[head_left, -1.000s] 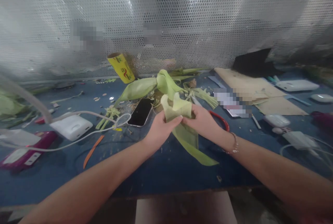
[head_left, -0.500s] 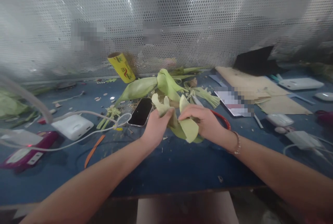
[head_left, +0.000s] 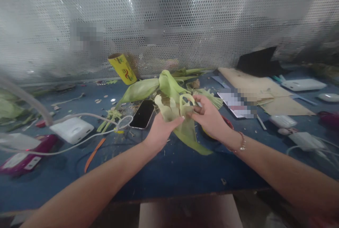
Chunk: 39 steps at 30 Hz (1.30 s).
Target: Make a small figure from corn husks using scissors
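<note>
In the head view, the pale green leaf [head_left: 186, 134] lies between both hands over the tabletop [head_left: 164, 176], its long axis slanting from curled top down toward the person's right. The left hand [head_left: 158, 132] pinches its left side, thumb across; the right hand [head_left: 210, 116], fingers bent, nips its right edge. Neither is nearer.

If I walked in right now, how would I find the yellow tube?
Look at the grey perforated wall behind the blue table. Just in front of it, behind the left part of the long green leaf, a tube tilts left. Its printed, bright yellow side and round open top set it apart from the leaf.
</note>
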{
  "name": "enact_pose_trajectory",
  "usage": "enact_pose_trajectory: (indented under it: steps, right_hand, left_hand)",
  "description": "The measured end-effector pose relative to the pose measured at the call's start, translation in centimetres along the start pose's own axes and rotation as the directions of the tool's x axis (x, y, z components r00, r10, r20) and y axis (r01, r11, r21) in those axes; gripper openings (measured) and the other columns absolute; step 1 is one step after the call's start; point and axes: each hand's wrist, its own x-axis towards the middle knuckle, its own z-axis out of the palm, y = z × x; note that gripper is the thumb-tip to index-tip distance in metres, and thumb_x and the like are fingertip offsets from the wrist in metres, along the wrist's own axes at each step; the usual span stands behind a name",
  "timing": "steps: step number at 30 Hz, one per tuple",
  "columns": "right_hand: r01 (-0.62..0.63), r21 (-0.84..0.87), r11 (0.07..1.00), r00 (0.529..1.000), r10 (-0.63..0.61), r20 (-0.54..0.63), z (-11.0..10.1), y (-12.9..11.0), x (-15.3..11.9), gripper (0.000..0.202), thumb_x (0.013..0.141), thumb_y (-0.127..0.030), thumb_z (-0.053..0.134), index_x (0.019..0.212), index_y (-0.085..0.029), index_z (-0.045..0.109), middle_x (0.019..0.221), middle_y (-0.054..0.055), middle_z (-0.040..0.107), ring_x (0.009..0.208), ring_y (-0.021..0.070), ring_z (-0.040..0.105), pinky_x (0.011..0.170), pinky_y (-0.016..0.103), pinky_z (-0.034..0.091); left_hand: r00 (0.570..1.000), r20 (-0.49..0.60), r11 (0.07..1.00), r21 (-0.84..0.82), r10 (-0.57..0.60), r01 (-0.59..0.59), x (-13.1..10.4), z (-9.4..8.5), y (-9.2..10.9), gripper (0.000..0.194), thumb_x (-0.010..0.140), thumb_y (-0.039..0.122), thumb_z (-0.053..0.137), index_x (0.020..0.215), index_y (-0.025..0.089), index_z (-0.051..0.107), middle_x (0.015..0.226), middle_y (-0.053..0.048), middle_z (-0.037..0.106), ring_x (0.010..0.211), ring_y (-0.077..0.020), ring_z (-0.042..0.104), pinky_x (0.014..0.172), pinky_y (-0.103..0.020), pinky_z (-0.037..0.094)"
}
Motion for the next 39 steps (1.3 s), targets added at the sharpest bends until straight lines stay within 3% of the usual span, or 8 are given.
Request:
enact_pose_trajectory:
  steps: [7,11,14,20,27,35,39]
  right_hand:
    - [0.072,-0.087,0.994,0.994,-0.078,-0.073,0.6,-1.3,-1.2,0.029,0.071,-0.014,0.060,0.095,-0.023,0.046,0.089,0.003,0.061,0.074,0.0144,0.064,0.059,0.025,0.053]
    - [0.129,-0.162,0.978,0.983,-0.147,-0.107,0.5,-0.9,-1.4,0.029,0.071,-0.014,0.062,0.094,-0.024,0.047,0.071,-0.003,0.057,0.064,0.0136,0.061,0.055,0.026,0.051]
    - [0.162,-0.119,0.980,0.981,-0.173,-0.090,0.5,-0.6,-1.3,0.027,0.072,-0.013,0.060,0.093,-0.024,0.047,0.079,-0.001,0.058,0.072,0.0138,0.062,0.060,0.027,0.052]
    - [0.177,-0.053,0.983,0.984,-0.178,-0.025,0.9,-0.9,-1.2,0.030,0.070,-0.008,0.057,0.093,-0.023,0.046,0.097,0.002,0.056,0.087,0.0134,0.061,0.065,0.024,0.053]
    - [0.197,-0.103,0.975,0.980,-0.197,0.007,1.1,-1.1,-1.5,0.025,0.071,-0.009,0.059,0.091,-0.022,0.051,0.093,0.002,0.060,0.086,0.0131,0.061,0.075,0.027,0.053]
    - [0.148,-0.202,0.968,0.982,-0.168,-0.084,1.0,-1.3,-1.7,0.004,0.074,-0.019,0.059,0.075,-0.019,0.056,0.079,0.002,0.066,0.071,0.0142,0.064,0.068,0.029,0.055]
    - [0.285,-0.357,0.890,0.947,-0.318,-0.039,0.8,-1.1,-1.9,0.006,0.077,-0.017,0.055,0.073,-0.020,0.058,0.079,0.002,0.067,0.073,0.0159,0.064,0.071,0.032,0.054]
  left_hand:
    - [0.990,-0.141,0.998,-0.053,0.018,-0.026,-0.2,0.2,-0.2,0.030,0.061,0.025,0.074,0.087,0.013,0.067,0.085,-0.006,0.070,0.075,-0.0169,0.064,0.072,-0.029,0.050]
    - [0.987,-0.148,0.990,-0.132,-0.062,0.043,-0.3,0.6,0.2,0.032,0.059,0.023,0.074,0.088,0.013,0.066,0.081,-0.005,0.070,0.071,-0.0170,0.064,0.068,-0.029,0.051]
    - [0.978,-0.169,0.983,-0.155,-0.120,0.094,-0.4,0.7,0.4,0.026,0.059,0.021,0.074,0.082,0.012,0.066,0.076,-0.004,0.070,0.066,-0.0160,0.064,0.065,-0.029,0.051]
    - [0.995,-0.100,0.992,-0.125,0.008,-0.021,-0.6,0.7,0.6,0.032,0.058,0.021,0.076,0.087,0.014,0.067,0.084,-0.004,0.071,0.073,-0.0165,0.065,0.070,-0.029,0.052]
    - [0.991,-0.135,0.990,-0.133,0.024,-0.042,-0.4,0.4,0.2,0.029,0.061,0.026,0.075,0.085,0.014,0.066,0.082,-0.005,0.071,0.070,-0.0164,0.065,0.066,-0.028,0.052]
    - [0.984,-0.147,0.979,-0.191,-0.100,0.071,-0.6,0.7,0.6,0.024,0.059,0.021,0.074,0.081,0.014,0.066,0.072,-0.002,0.069,0.063,-0.0153,0.064,0.062,-0.027,0.051]
    - [0.979,-0.146,0.974,-0.194,-0.143,0.113,-0.9,0.9,0.7,0.023,0.059,0.021,0.072,0.081,0.014,0.066,0.070,-0.002,0.069,0.060,-0.0150,0.063,0.059,-0.027,0.051]
